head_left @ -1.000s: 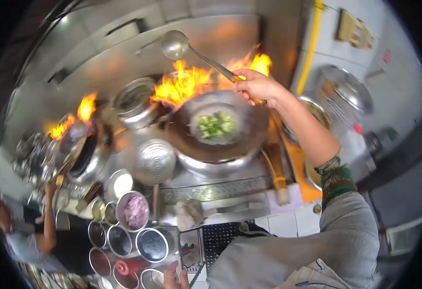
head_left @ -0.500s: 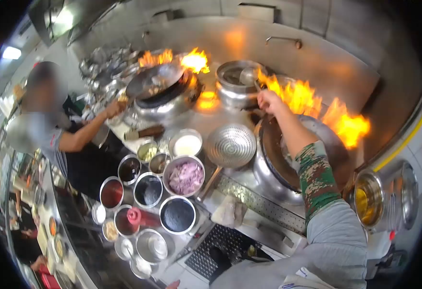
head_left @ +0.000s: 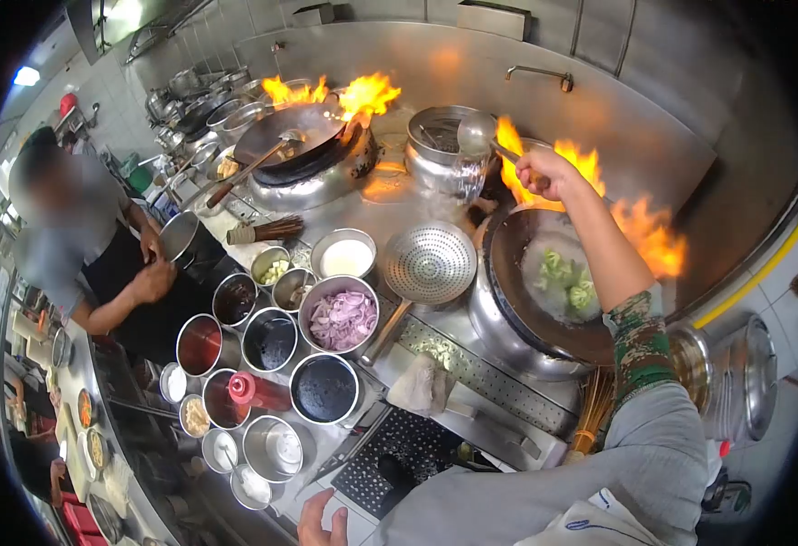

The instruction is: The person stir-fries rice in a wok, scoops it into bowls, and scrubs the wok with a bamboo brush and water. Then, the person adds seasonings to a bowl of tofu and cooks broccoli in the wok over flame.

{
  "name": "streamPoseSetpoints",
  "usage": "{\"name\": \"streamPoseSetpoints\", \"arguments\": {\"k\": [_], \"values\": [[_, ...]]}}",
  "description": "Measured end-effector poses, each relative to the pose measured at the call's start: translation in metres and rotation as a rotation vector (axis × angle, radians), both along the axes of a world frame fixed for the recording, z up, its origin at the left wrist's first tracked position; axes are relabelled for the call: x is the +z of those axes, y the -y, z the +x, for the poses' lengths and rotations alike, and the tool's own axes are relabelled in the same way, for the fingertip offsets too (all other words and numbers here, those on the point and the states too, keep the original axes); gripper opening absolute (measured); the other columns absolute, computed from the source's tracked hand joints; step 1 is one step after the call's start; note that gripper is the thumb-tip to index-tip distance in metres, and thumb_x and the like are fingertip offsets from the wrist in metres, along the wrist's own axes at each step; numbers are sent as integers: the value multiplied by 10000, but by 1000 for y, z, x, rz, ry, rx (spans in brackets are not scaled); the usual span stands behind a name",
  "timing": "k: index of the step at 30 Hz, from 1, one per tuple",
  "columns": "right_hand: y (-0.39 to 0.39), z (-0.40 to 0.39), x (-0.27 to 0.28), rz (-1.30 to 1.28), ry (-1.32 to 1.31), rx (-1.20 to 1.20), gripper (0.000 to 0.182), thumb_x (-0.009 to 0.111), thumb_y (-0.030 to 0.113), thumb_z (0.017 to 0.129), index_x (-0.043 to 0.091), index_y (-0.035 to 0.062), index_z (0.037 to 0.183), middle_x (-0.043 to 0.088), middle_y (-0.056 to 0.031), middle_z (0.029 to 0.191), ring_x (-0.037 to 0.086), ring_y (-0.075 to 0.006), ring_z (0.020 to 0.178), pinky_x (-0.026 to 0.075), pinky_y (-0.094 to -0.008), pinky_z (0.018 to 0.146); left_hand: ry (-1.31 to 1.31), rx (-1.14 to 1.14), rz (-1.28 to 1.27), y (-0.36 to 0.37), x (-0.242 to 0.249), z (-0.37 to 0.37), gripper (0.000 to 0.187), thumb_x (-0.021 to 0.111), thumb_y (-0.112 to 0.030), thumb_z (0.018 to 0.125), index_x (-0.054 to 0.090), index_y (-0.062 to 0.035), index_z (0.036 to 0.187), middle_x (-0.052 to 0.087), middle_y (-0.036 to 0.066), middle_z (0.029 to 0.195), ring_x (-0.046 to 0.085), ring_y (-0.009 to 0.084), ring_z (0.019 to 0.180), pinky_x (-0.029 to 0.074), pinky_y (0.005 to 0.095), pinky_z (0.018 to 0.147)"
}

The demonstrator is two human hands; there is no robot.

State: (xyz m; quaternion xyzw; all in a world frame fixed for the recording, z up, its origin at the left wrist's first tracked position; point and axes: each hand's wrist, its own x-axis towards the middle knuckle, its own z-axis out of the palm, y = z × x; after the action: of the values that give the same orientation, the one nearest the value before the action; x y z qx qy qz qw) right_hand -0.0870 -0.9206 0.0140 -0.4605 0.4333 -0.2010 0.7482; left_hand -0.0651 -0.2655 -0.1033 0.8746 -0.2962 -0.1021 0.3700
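My right hand (head_left: 549, 175) is closed round the handle of a metal ladle (head_left: 477, 133), raised above the right side of the stove. Clear liquid falls from near the ladle, beside a metal pot (head_left: 439, 130). Below my forearm, a large wok (head_left: 522, 264) holds green vegetable pieces (head_left: 565, 280) in whitish steam or liquid, with flames behind it. At the bottom edge, my left hand (head_left: 323, 520) is partly in view, fingers apart and holding nothing. A perforated strainer (head_left: 430, 264) with a wooden handle lies left of the wok.
Left of the strainer stand several containers, with sliced purple onion (head_left: 343, 320), dark liquid and a red bottle (head_left: 242, 389). A co-worker (head_left: 90, 237) stands at the left, near a second flaming wok (head_left: 292, 136). A bamboo brush (head_left: 596, 411) is beside my right sleeve.
The ladle is now raised, with liquid falling near it. Green pieces now show in the wok. More of my left hand shows. The co-worker's arm has drawn back from the second wok.
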Motion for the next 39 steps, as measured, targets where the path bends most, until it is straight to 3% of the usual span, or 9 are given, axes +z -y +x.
{"name": "streamPoseSetpoints", "arguments": {"k": [2,6,9,11,14,17,24,30,39], "values": [[4,4,-11,-595,-487,208,178,525,66,781,505,76,604,512,-52,527,499,-133,433,366,-269,389,-44,9,-19,5,11,-5,307,616,-141,879,607,2,1151,630,207,1100,602,323,1018,469,362,861],[19,45,-53,-860,-745,171,158,481,59,766,572,-20,663,557,-127,552,502,-204,408,377,-343,381,-138,27,-47,3,-3,-10,305,614,-134,880,607,-6,1156,625,200,1127,597,325,1044,457,381,893],[37,67,-72,-600,-408,115,85,480,1,720,520,25,648,481,-58,534,442,-169,411,320,-297,359,-160,-78,-108,46,13,-5,333,653,-135,837,608,-13,1143,632,181,1094,602,308,1023,461,365,876],[54,70,-81,245,370,-30,103,489,-19,718,477,64,659,467,-30,551,465,-136,454,340,-255,393,-45,-180,-151,89,7,11,376,653,-158,816,579,26,1135,627,178,1040,607,353,945,453,393,884],[30,55,-61,446,773,-108,143,511,-34,725,440,87,695,454,-5,593,473,-109,495,345,-222,432,24,-138,-180,154,-43,43,593,682,-219,828,440,75,1282,603,219,1081,600,367,975,462,392,882],[16,25,-51,502,1030,60,151,569,-56,708,458,45,728,471,-30,685,483,-125,578,363,-239,470,-840,147,-343,215,-92,75,631,674,-178,847,342,20,1346,505,175,1244,576,291,1052,482,387,883],[-75,-53,-6,552,892,39,105,582,-15,783,495,7,837,494,-35,751,524,-115,618,361,-228,480,-1264,441,-934,280,-134,72,670,729,-171,809,277,-67,1293,539,103,1111,569,202,953,474,288,712],[-112,-104,-25,374,669,67,123,569,74,841,503,0,914,498,1,721,505,-59,574,322,-180,388,-1180,504,-1151,281,-137,65,626,742,-181,803,263,-123,1201,442,142,1180,560,308,1062,469,390,893],[-145,-143,-52,363,312,91,132,548,140,897,527,22,953,554,-6,749,522,-43,529,349,-179,338,-686,388,-1052,293,-143,73,394,688,-283,875,342,-110,954,523,43,856,575,142,758,492,278,652]]}}
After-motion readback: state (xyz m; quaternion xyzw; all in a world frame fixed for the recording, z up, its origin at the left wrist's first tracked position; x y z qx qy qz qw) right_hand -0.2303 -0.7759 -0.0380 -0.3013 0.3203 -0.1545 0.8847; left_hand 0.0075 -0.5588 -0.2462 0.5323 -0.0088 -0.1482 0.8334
